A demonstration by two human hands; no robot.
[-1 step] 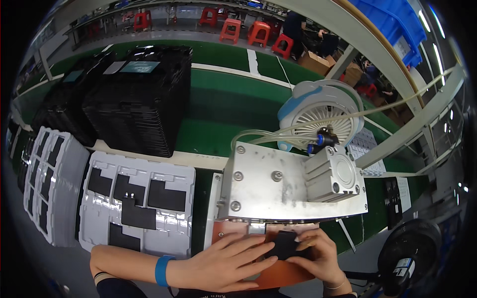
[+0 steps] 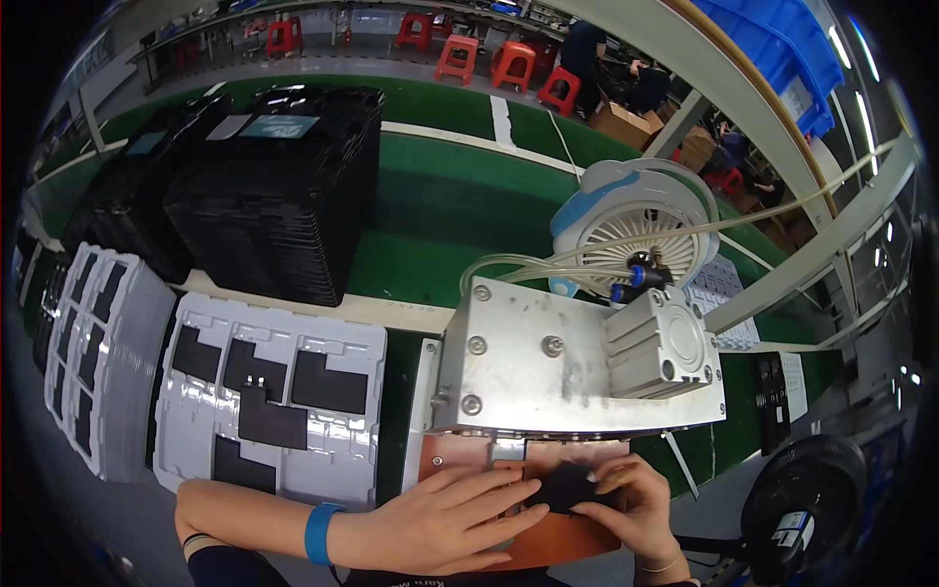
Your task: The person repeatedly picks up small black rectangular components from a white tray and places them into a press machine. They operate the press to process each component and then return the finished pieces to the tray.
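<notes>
A small flat black piece (image 2: 561,488) lies over the copper-orange plate (image 2: 567,541) at the front of a silver metal fixture (image 2: 533,391). Its outline is smeared by motion. Thumb and fingers of my right hand (image 2: 641,509) pinch its right side. My left hand (image 2: 430,521), a blue band on its wrist, stretches flat over the plate's left part with fingers apart; the fingertips reach the black piece's left edge. To the left, a white moulded tray (image 2: 337,470) holds several dark, notched flat pieces (image 2: 331,383).
Beside that tray stands a stack of white trays (image 2: 132,391); tall stacks of black trays (image 2: 274,210) rise behind. A white-and-blue fan (image 2: 636,230) and clear air tubes (image 2: 509,262) sit behind the fixture. A black fan (image 2: 807,499) is at the lower right, near a slanting metal post (image 2: 797,264).
The black piece has shifted slightly in my right fingers and now looks blurred. My left hand has barely moved. The whole view has shifted a little.
</notes>
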